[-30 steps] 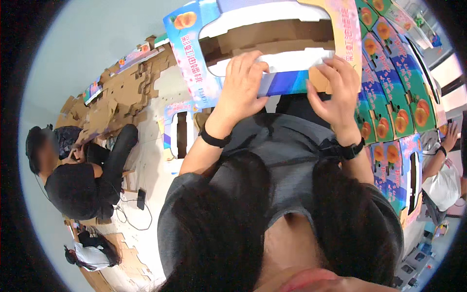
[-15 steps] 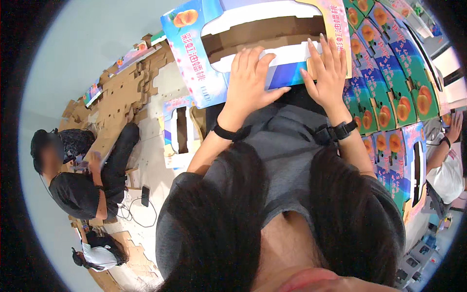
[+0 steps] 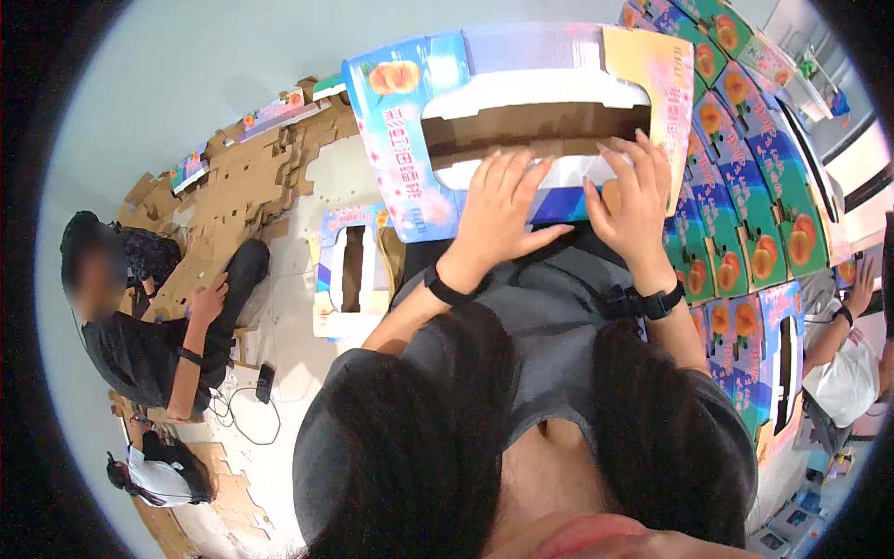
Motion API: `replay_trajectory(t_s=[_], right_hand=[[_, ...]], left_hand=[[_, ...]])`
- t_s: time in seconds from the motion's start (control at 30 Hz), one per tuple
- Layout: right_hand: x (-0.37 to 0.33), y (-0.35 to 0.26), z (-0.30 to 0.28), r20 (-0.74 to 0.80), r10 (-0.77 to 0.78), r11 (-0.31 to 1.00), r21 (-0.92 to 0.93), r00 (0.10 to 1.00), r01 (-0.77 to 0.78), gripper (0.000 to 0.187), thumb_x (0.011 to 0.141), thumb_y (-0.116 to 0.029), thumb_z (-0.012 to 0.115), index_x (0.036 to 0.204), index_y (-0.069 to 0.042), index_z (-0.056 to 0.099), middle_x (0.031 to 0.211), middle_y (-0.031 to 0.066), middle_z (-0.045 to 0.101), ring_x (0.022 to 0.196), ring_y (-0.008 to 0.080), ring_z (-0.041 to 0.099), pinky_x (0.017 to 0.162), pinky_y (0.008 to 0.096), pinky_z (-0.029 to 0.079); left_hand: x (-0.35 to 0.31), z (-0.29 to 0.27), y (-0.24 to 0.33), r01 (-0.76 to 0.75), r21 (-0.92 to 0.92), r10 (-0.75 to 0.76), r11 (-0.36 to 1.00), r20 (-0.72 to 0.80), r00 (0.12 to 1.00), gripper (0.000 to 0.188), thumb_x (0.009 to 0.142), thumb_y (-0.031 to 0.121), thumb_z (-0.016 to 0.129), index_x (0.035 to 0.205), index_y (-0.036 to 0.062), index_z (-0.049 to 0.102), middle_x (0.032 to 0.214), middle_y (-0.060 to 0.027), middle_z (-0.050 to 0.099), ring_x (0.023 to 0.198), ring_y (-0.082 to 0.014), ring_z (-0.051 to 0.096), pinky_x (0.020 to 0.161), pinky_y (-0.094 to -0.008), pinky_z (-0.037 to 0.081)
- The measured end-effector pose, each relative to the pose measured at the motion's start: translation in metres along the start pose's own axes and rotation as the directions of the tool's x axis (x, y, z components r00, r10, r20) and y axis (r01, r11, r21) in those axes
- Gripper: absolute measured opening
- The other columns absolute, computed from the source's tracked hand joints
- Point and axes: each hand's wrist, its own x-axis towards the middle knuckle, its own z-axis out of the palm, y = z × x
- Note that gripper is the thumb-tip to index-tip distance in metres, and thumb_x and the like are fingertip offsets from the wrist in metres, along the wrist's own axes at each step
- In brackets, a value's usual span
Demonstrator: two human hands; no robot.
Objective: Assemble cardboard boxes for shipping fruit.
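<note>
A colourful cardboard fruit box (image 3: 535, 58) printed with peaches lies in front of my body, its long cut-out opening showing brown card inside. On its near side, left of the middle, rests my left hand (image 3: 503, 200), fingers spread and fingertips at the white rim of the opening. My right hand (image 3: 638, 200) lies over the right part of the same side, fingers apart and reaching the opening's edge. Neither hand grasps anything. What lies under the box is mostly hidden by my hands and clothing.
Stacked peach-printed boxes (image 3: 759, 219) stand close on my right, with another box (image 3: 790, 373) nearer. On the floor at left are a smaller box (image 3: 326, 298), brown cardboard sheets (image 3: 251, 186) and a phone with a cable (image 3: 265, 382). People sit at left; one person (image 3: 843, 377) is at right.
The box and both hands appear slightly lower and further right in the picture, as the whole view has shifted. The right fingers are more bent. At left, the person's arm has moved.
</note>
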Motion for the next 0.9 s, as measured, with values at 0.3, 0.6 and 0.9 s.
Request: replay_trajectory(t_s=[0.3, 0.6, 0.9], right_hand=[[-0.016, -0.001, 0.028, -0.038, -0.063, 0.997, -0.052, 0.997, 0.061, 0.04, 0.08, -0.037, 0.068, 0.107, -0.007, 0.064, 0.108, 0.011, 0.059, 0.105, 0.0316, 0.053, 0.09, 0.0456, 0.038], [-0.008, -0.004, 0.022, -0.05, -0.056, 0.998, 0.004, 0.997, 0.056, 0.037, 0.081, -0.035, 0.068, 0.104, -0.007, 0.063, 0.105, 0.0105, 0.06, 0.103, 0.0305, 0.054, 0.089, 0.0448, 0.038], [0.053, -0.019, -0.065, -0.136, -0.259, 0.903, 0.317, 0.956, 0.289, 0.02, 0.068, -0.01, 0.075, 0.087, -0.008, 0.068, 0.086, 0.0085, 0.064, 0.075, 0.0277, 0.062, 0.069, 0.039, 0.048]], left_hand=[[0.014, -0.02, 0.019, 0.103, -0.089, -0.102, 0.991, 0.017, 0.995, 0.082, 0.072, 0.044, 0.08, 0.137, 0.0045, 0.05, 0.105, -0.0112, 0.065, 0.1, -0.0284, 0.061, 0.101, -0.0475, 0.038], [0.027, -0.019, 0.003, 0.018, -0.091, -0.031, 0.996, -0.14, 0.99, 0.033, 0.08, 0.03, 0.07, 0.103, 0.0064, 0.066, 0.098, -0.0091, 0.065, 0.097, -0.029, 0.059, 0.089, -0.042, 0.041], [0.02, -0.006, -0.002, 0.067, 0.085, -0.062, 0.994, -0.055, 0.997, 0.025, 0.083, 0.03, 0.066, 0.089, 0.0068, 0.064, 0.082, -0.0081, 0.06, 0.08, -0.0279, 0.056, 0.079, -0.042, 0.039]])
